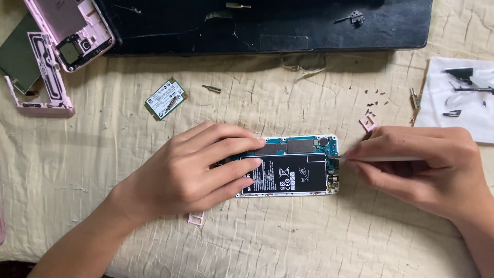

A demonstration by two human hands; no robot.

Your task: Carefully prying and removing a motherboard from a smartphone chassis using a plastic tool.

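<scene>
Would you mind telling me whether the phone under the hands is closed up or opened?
Opened: the phone lies with its back cover off, black battery and circuit board exposed. A pink back cover lies apart at the upper left.

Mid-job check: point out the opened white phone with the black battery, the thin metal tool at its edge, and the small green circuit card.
Opened white phone with black battery [296, 174], head view: on the battery face.
Thin metal tool [386, 158], head view: on the shaft in the right hand.
Small green circuit card [165, 99], head view: on its white label.
</scene>
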